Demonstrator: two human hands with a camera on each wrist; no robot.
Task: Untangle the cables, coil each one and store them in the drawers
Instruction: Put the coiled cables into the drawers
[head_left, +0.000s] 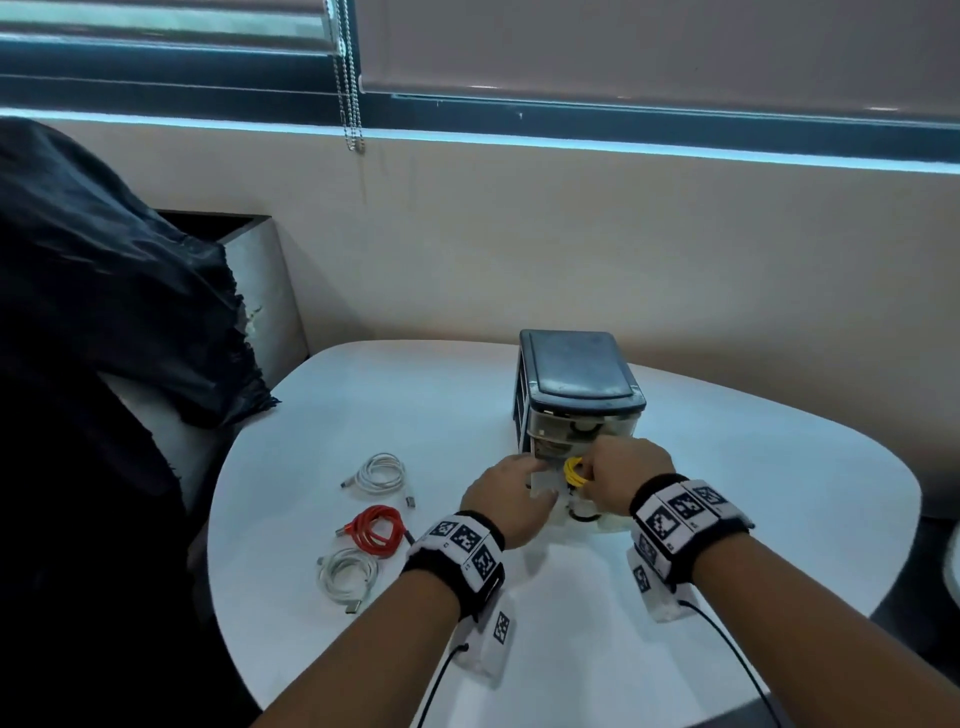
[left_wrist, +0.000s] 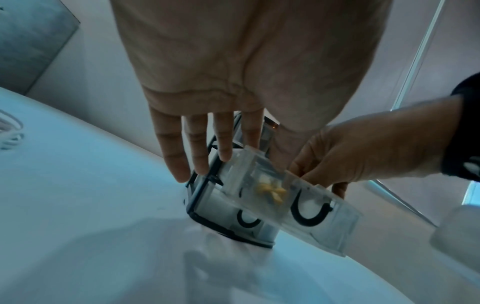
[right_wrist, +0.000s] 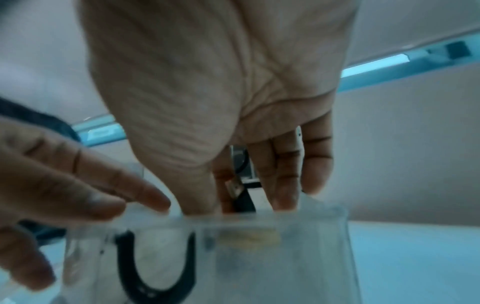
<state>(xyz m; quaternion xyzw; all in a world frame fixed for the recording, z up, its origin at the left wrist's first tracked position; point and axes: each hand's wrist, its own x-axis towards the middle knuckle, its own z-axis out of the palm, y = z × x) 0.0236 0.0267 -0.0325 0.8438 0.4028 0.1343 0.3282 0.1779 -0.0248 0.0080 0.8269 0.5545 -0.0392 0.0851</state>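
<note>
A small drawer unit (head_left: 576, 374) with a black top stands on the white table (head_left: 753, 467). One clear drawer (left_wrist: 319, 222) is pulled out toward me. My right hand (head_left: 589, 470) holds a coiled yellow cable (head_left: 573, 470) down inside that drawer. The coil shows through the clear wall (left_wrist: 271, 190), and a metal plug (right_wrist: 235, 186) sits between the fingers (right_wrist: 283, 185). My left hand (head_left: 530, 488) lies with straight fingers (left_wrist: 197, 156) against the drawer's left side and the unit's frame. Two white coils (head_left: 382, 470) (head_left: 345, 571) and a red coil (head_left: 376, 530) lie on the table to the left.
A chair draped in black cloth (head_left: 104, 312) stands close at the left. The beige wall (head_left: 571, 234) rises right behind the drawer unit. The table's curved front edge (head_left: 363, 717) is near me.
</note>
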